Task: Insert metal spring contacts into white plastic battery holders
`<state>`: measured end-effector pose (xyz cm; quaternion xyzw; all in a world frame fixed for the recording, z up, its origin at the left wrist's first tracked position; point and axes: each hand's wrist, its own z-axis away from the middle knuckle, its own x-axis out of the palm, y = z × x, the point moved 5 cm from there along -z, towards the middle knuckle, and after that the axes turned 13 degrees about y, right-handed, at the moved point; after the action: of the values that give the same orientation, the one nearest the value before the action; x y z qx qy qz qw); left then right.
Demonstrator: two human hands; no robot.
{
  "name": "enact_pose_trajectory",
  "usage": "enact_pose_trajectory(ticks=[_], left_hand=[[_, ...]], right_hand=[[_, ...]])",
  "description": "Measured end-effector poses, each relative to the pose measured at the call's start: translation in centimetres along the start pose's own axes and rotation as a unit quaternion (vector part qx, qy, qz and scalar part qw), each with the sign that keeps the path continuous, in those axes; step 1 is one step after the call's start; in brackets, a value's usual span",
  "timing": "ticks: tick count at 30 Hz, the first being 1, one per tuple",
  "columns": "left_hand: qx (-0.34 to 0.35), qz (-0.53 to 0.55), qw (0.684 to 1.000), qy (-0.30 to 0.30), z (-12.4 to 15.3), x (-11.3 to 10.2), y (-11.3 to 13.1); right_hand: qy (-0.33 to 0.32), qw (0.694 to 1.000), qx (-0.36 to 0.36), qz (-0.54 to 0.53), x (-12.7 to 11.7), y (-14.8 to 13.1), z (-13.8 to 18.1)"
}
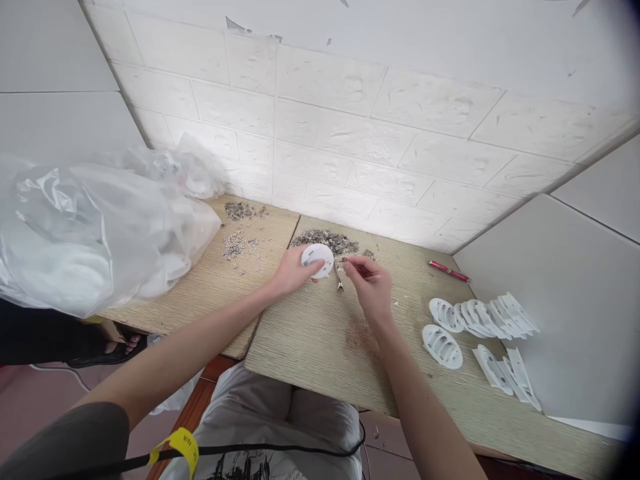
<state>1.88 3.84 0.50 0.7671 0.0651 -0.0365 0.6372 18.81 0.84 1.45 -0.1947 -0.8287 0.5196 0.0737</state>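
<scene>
My left hand (296, 272) grips a round white plastic disc (320, 259), with the thumb pressed on its face, which has small slots. Just to the right, my right hand (369, 280) pinches a small metal clip (343, 261) between thumb and fingertips, apart from the disc. Between the hands a small metal piece with a forked end (340, 287) lies on the table. Behind the disc spreads a pile of small metal clips (325, 239).
Several white plastic discs (443, 347) with metal pieces stand in rows at right, near a red pen (449, 271). More small metal parts (240, 245) lie on the left table. A large clear plastic bag (100, 227) fills the left side. A brick-patterned wall (325, 133) closes the back.
</scene>
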Motion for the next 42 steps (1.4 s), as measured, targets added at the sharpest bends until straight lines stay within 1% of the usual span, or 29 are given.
enact_pose_trajectory(ticks=[1,3,5,7,10,15,18,20,24,26,31,35,38,42], left_hand=[[-0.023,0.008,1.0,-0.014,0.1,0.3,-0.2],[-0.042,0.023,0.998,-0.046,0.3,0.8,-0.6],[-0.041,0.041,0.995,-0.083,0.6,1.3,-0.8],[-0.034,0.062,0.992,-0.108,0.8,1.7,-0.9],[-0.036,0.093,0.987,-0.13,1.0,1.9,-0.8],[-0.047,0.131,0.976,-0.168,1.0,2.2,-0.5],[-0.052,0.139,0.974,-0.168,0.8,2.2,-0.7],[-0.053,0.129,0.978,-0.154,0.6,2.0,-0.9],[-0.059,0.093,0.986,-0.126,0.4,1.7,-1.5],[-0.066,0.087,0.987,-0.117,0.4,1.7,-1.7],[-0.069,0.088,0.987,-0.114,0.2,1.8,-1.8],[-0.085,0.082,0.987,-0.111,0.1,1.8,-2.1],[-0.092,0.081,0.986,-0.109,0.1,1.8,-2.3],[-0.082,0.073,0.988,-0.106,0.0,1.8,-2.5]], right_hand=[[0.005,1.0,0.008,0.001,0.1,0.1,0.1],[0.008,1.0,0.018,0.009,0.3,0.1,0.3],[0.007,0.999,0.021,0.032,0.6,0.0,0.5],[0.01,0.998,0.006,0.066,0.7,-0.1,0.5],[0.015,0.994,-0.029,0.109,0.7,-0.4,0.6],[0.025,0.987,-0.08,0.14,0.7,-0.6,0.6],[0.018,0.984,-0.097,0.151,0.8,-0.8,0.6],[-0.001,0.986,-0.082,0.146,0.9,-0.8,0.7],[-0.064,0.99,-0.032,0.122,1.5,-0.5,0.9],[-0.08,0.991,-0.002,0.109,1.7,-0.3,0.9],[-0.076,0.992,0.095,0.044,1.6,0.8,0.9],[-0.072,0.983,0.165,-0.024,1.8,1.6,1.0],[-0.063,0.981,0.18,-0.034,1.8,1.7,1.0],[-0.06,0.984,0.166,-0.02,1.8,1.7,1.0]])
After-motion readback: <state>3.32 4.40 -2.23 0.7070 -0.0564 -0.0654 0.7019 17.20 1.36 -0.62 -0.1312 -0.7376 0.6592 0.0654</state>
